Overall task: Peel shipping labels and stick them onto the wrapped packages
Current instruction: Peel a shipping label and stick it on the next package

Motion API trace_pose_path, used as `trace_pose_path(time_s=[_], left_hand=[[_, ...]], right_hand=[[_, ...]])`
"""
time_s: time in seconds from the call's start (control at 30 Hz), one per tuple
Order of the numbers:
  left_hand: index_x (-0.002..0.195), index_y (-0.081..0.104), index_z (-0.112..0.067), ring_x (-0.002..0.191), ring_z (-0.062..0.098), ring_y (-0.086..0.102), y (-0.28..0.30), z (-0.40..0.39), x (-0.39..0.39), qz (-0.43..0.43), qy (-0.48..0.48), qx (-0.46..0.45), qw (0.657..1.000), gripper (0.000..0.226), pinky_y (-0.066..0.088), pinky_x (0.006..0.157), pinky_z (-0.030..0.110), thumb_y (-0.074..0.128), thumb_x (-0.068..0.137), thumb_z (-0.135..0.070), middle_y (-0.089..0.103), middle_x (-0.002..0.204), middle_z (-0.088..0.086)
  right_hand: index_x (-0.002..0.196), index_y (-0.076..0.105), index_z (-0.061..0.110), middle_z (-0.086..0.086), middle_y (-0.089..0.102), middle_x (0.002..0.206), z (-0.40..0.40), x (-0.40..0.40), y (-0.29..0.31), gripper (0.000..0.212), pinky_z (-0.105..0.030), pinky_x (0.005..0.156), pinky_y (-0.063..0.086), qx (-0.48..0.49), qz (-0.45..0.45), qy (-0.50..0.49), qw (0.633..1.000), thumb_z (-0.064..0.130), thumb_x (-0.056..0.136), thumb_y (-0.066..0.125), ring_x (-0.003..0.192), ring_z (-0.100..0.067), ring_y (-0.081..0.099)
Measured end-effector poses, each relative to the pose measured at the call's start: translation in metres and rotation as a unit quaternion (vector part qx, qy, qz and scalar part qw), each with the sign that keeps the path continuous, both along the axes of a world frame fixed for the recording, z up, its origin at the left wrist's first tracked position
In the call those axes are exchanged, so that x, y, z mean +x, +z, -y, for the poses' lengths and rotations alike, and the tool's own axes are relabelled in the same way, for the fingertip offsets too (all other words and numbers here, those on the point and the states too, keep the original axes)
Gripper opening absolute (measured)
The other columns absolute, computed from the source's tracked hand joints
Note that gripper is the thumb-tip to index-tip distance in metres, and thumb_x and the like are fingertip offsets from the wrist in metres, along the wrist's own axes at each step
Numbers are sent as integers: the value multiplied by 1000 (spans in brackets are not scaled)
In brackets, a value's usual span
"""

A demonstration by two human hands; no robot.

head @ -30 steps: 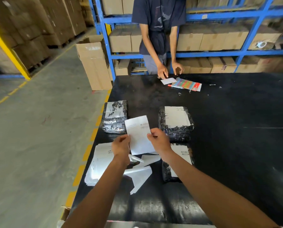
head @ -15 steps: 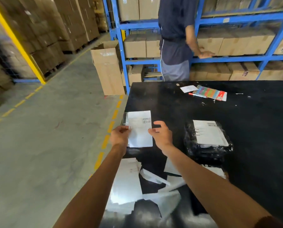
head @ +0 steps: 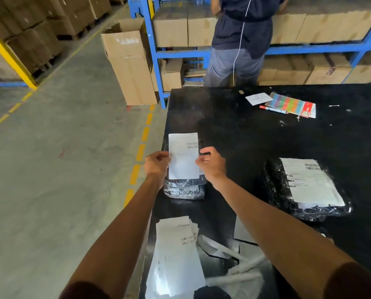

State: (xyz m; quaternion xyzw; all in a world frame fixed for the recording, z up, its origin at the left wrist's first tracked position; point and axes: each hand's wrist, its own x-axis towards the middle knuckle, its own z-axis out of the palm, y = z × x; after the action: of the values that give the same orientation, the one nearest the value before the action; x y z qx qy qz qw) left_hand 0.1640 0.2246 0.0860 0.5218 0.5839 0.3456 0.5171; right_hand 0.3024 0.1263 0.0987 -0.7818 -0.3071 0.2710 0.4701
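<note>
- Head view looks down on a black table (head: 255,134); both hands hold one shipping label (head: 183,156) upright-ish above a wrapped package (head: 183,188) near the table's left edge
- left hand (head: 156,164) pinches the label's left edge, fingers curled on it; right hand (head: 211,161) pinches the right edge, thumb and forefinger closed on the paper
- whether the backing is already off cannot be told; the label hangs just above the package, not yet pressed down
- to do it well, I judge: keep the label taut between both pinches; square it to the package top; lay one edge first, then smooth across, since the crinkled wrap invites bubbles
- a second package (head: 305,190) to the right already carries a label; a stack of labels (head: 176,255) lies near, beside peeled backing strips (head: 234,275)
</note>
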Motion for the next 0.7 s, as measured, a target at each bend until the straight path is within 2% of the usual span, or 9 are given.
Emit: trace_pose_path(time_s=[0.1,0.23,0.4,0.57,0.63,0.7], left_hand=[[85,72,-10,70,21,59,-10,-10,3,-4,-8,-5,1000,16,56,73,37,68,79,4,67,73,4],[81,72,-16,70,22,62,-25,-16,4,1,-3,-20,1000,18,59,74,41,68,79,1,70,76,7],[88,72,-11,72,18,59,-33,-17,6,-1,-5,-2,1000,18,51,66,30,65,81,3,70,81,8],[99,65,-5,75,12,59,-32,-8,1,-9,-64,64,996,24,55,69,18,74,78,4,67,88,7],[105,64,-4,78,15,60,-34,-5,0,-33,-88,88,992,32,58,75,26,76,77,2,67,91,8],[110,62,-7,81,18,62,-37,-4,-1,-93,-111,134,980,37,59,79,35,78,76,-3,67,97,7]], right_hand=[[110,61,11,-8,72,103,-9,5,-10,27,-30,77,57,-6,14,4,1000,6,85,67,93,-21,69],[112,60,10,-9,72,101,-16,10,-23,28,-20,71,53,-3,25,14,1000,3,85,67,85,-18,68],[111,60,8,-10,73,98,-18,8,-30,27,-28,78,57,2,35,4,999,4,85,67,78,-16,66],[111,59,11,-7,72,97,-20,5,-32,27,-24,70,53,-7,61,7,998,6,86,63,77,-16,65],[111,58,11,-6,71,97,-21,4,-32,26,-20,65,48,-9,84,10,996,6,86,63,77,-16,64],[111,56,12,-6,69,99,-22,0,-35,25,-16,62,44,-9,104,12,994,6,88,63,80,-17,64]])
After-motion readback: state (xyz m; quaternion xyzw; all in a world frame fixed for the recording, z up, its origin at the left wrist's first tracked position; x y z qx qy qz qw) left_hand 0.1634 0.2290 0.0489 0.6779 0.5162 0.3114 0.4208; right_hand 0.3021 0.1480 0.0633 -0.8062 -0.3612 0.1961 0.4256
